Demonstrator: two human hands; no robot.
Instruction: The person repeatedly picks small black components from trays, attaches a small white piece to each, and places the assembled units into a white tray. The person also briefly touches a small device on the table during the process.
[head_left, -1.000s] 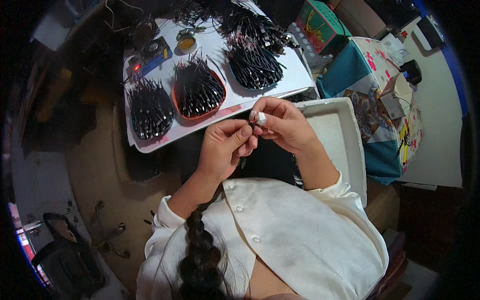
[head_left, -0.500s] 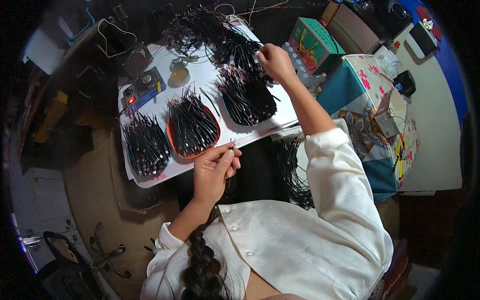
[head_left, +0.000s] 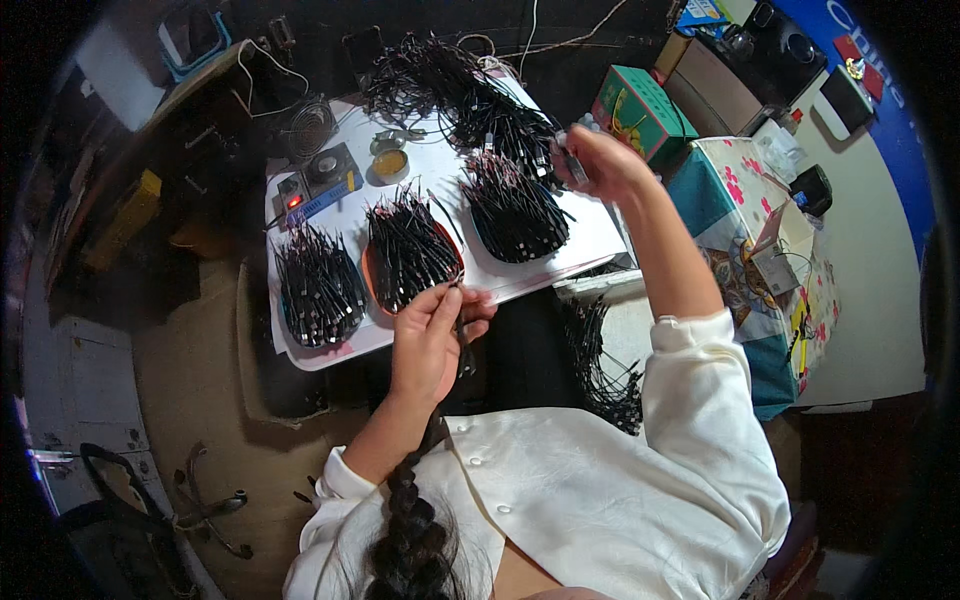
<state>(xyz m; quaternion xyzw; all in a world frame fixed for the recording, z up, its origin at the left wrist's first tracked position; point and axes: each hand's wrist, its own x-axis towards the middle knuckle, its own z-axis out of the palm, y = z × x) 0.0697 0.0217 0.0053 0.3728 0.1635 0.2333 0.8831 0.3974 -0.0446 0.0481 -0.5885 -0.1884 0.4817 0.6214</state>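
Note:
My left hand (head_left: 425,345), just off the table's near edge, is closed in a pinch on a black cable (head_left: 465,352) that hangs below the fingers. Thin bare wire ends poke up above the thumb. Out at the table's right side, my right hand (head_left: 612,168) is closed on a small grey and dark thing, too blurred to name. Beside it lies a big tangle of black cables (head_left: 440,85). Bundles of short black cables with metal plugs stand in three groups: left (head_left: 318,290), middle (head_left: 410,255) in an orange tray (head_left: 370,285), and right (head_left: 515,215).
A soldering station (head_left: 320,180) with a red light and a round tin (head_left: 390,163) of yellowish paste sit behind the bundles. More cables (head_left: 600,370) hang beside my lap. A green gift box (head_left: 640,115) and a cloth-covered table (head_left: 740,240) stand at right.
My right hand has come back a little toward me and right, and a small grey thing now shows in its fingers. The left hand stays pinched near the table edge. The view has shifted slightly.

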